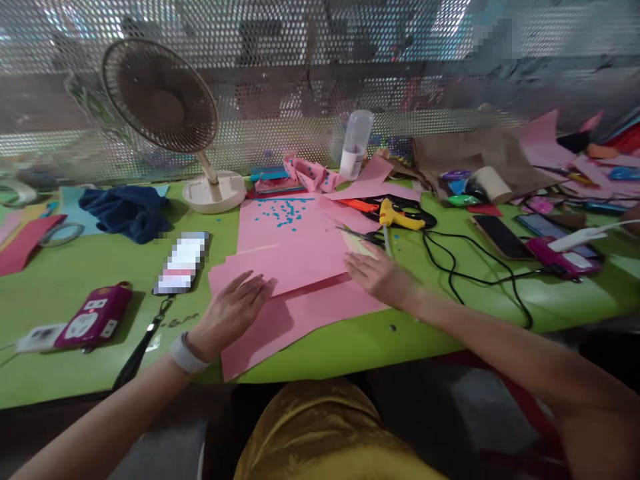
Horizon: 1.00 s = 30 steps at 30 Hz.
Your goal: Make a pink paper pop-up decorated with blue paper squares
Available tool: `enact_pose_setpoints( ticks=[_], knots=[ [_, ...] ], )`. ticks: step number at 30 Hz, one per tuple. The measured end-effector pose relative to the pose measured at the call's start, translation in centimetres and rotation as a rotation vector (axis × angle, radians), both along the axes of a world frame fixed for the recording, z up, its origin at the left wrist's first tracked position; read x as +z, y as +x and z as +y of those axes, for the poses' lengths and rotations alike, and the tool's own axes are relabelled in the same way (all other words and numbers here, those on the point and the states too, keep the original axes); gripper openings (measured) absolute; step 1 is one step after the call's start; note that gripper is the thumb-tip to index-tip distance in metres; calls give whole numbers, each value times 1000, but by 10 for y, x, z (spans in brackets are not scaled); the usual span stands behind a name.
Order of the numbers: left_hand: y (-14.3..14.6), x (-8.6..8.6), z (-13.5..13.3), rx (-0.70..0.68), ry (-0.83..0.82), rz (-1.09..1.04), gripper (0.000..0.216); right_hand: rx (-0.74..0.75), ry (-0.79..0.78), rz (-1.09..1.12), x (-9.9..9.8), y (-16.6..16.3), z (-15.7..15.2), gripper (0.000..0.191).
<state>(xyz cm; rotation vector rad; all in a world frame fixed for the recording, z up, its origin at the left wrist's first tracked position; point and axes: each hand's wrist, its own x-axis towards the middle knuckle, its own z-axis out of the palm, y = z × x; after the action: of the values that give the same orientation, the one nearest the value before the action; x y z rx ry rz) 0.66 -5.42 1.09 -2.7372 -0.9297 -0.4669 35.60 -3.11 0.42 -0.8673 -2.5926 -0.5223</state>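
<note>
Pink paper sheets [300, 267] lie stacked on the green table [100, 267] in front of me. My left hand [233, 310] rests flat on the lower left of the sheets, fingers stretched out, a white band on the wrist. My right hand [377, 273] lies flat on the right edge of the pink paper, fingers extended toward a small pale card [361, 245]. Scissors [367, 235] and a yellow glue gun [397, 217] lie just beyond the right hand. Small blue paper dots [283, 212] are scattered on the upper pink sheet.
A desk fan [165, 107] stands at the back left, beside a blue cloth [127, 210]. A phone [181, 262] and a magenta power strip [95, 317] lie left. A glue bottle [356, 143], black cable [465, 267], phones [503, 237] and craft clutter fill the right.
</note>
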Motion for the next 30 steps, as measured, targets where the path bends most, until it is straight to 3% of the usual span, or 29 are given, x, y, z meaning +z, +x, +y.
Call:
enact_pose_setpoints(
  ticks=[3,6,9,15,22,30],
  knots=[
    [-6,-5,2,3,-73,-17,46,-132,-78,17,3,34,-4,33],
    [-5,-7,3,15,-68,-15,40,-232,-35,54,12,43,-10,29],
    [0,-4,4,28,-78,-22,35,-158,-19,101,18,17,-14,28],
    [8,1,4,60,-175,-34,30,66,-214,77,4,-46,-8,20],
    [25,7,5,62,-250,-65,31,63,-348,141,-1,-48,-6,20],
    [46,10,19,79,-513,-261,29,-54,-727,376,4,-50,1,15]
  ],
)
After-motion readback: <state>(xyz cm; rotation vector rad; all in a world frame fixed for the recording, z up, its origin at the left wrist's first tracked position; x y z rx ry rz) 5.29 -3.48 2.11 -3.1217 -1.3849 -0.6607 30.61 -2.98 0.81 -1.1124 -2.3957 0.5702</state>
